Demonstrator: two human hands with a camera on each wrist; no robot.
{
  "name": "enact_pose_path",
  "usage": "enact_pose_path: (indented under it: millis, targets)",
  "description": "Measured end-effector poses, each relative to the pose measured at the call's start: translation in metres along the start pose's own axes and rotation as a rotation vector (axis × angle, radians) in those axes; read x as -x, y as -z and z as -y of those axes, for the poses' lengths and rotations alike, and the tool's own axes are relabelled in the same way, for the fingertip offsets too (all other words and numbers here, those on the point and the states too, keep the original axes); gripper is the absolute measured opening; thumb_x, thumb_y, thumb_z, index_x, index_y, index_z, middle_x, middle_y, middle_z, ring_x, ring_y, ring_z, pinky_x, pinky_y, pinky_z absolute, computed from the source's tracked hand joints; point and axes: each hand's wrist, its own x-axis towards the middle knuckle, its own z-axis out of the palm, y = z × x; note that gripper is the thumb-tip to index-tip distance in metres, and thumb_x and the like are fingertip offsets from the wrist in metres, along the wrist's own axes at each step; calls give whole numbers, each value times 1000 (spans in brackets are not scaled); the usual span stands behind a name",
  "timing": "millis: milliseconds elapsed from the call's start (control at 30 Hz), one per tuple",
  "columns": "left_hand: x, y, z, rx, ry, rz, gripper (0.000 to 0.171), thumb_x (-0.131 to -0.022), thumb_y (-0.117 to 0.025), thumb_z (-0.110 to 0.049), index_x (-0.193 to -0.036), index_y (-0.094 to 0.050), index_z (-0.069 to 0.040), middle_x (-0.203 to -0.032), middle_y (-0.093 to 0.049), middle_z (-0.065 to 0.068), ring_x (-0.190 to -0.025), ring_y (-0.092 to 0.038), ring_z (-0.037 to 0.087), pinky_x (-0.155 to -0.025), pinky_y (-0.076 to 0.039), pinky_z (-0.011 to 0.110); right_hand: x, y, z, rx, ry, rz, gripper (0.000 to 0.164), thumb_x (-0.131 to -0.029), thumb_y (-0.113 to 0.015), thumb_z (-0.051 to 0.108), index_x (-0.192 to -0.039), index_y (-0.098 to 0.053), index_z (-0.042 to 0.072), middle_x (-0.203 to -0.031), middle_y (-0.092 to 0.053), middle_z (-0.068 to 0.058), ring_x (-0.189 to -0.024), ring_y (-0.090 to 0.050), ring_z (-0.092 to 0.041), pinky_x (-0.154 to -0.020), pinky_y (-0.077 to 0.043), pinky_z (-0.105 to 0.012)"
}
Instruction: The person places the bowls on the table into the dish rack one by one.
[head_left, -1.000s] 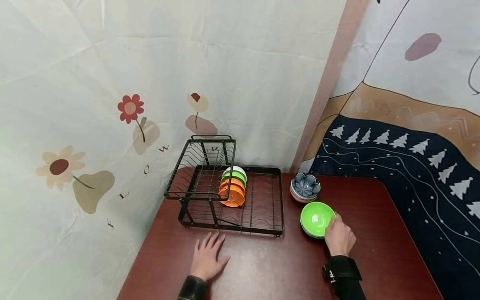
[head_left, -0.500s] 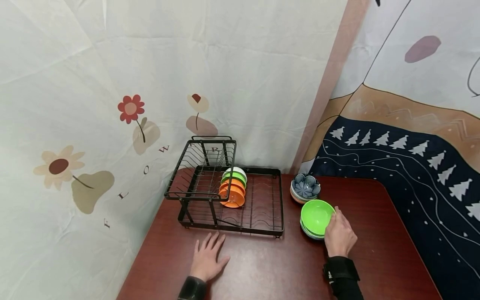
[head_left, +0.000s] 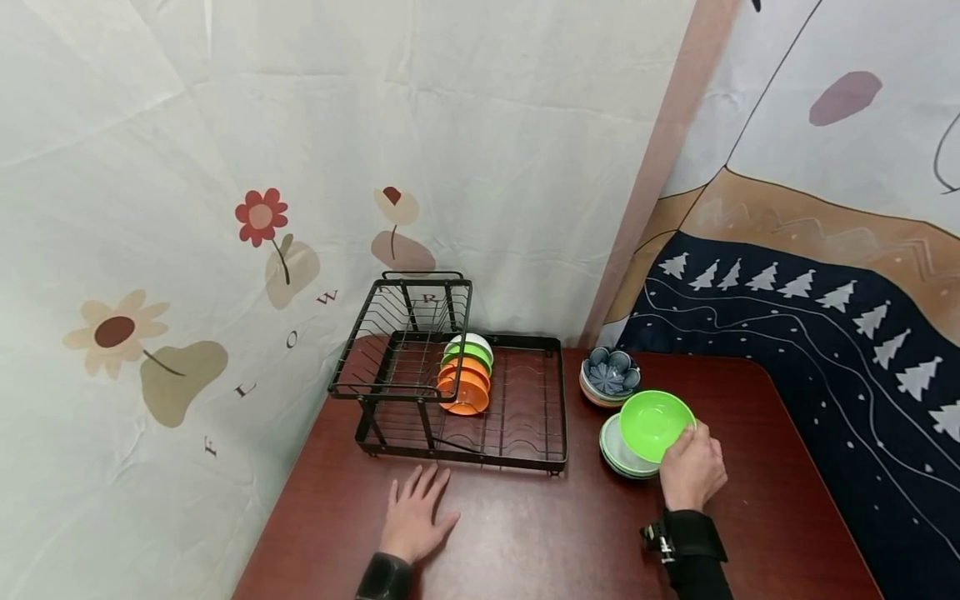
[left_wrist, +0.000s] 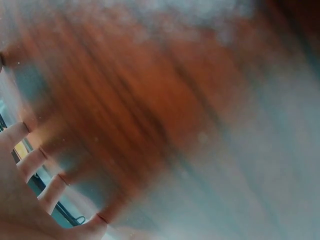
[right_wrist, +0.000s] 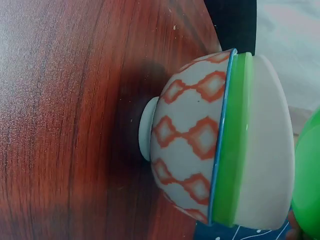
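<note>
My right hand grips the right rim of a bright green bowl, holding it tilted over a stack of bowls. In the right wrist view that stack shows a white bowl on top, a green bowl under it, and a white bowl with an orange pattern at the bottom. The green bowl in my hand is cut off at that view's right edge. My left hand lies on the table with its fingers spread, holding nothing, just in front of the dish rack.
A black two-tier dish rack stands left of the stack. Several orange, green and white bowls stand on edge in its lower tier. Behind the stack, a blue-grey petal-shaped bowl tops another stack. Fabric wall hangings border the table.
The green bowl has come off the top of the stack in my right hand, moving up and to the right and uncovering the white bowl. My left hand has stayed in place.
</note>
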Motion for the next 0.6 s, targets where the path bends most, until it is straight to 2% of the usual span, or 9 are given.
enact_pose_path:
  millis: [133,267,367,467,600]
  targets:
    - [-1,1,-1,7,-6,-5,74,-98,-73,-60,-161,-58,-22,-169,-54,10,-159,-46,41,-129,-30,78,2,-1,5,-9,26,-30,40,-118,-42,21,-132,-64,-10,-112,-67,-43,-107,-60,-66,-88,-45,-76]
    - [-1,3,-2,24,7,13,71,-100,-73,-55,-160,-59,-20,-168,-55,12,-158,-47,42,-128,-30,79,5,-5,10,-29,89,-43,36,-116,-46,15,-127,-65,-13,-108,-68,-44,-104,-62,-67,-87,-46,-76]
    - [-1,7,-7,48,-3,15,68,-103,-73,-50,-160,-58,-18,-164,-60,15,-153,-53,43,-126,-35,78,8,-8,15,-56,136,-46,32,-114,-49,10,-123,-65,-16,-106,-69,-45,-102,-63,-68,-86,-47,-76]
    - [-2,18,-21,122,-82,-16,64,-105,-72,-42,-160,-57,-15,-157,-65,17,-145,-62,42,-123,-45,71,10,-12,20,-85,173,-47,29,-112,-51,7,-119,-65,-17,-104,-69,-46,-100,-63,-70,-85,-47,-77]
    - [-9,35,-59,252,-254,-120,58,-105,-74,-31,-159,-58,-14,-150,-71,17,-136,-69,40,-113,-56,64,15,-16,30,-121,223,-44,26,-109,-53,4,-116,-66,-18,-101,-69,-47,-97,-63,-71,-84,-48,-78]
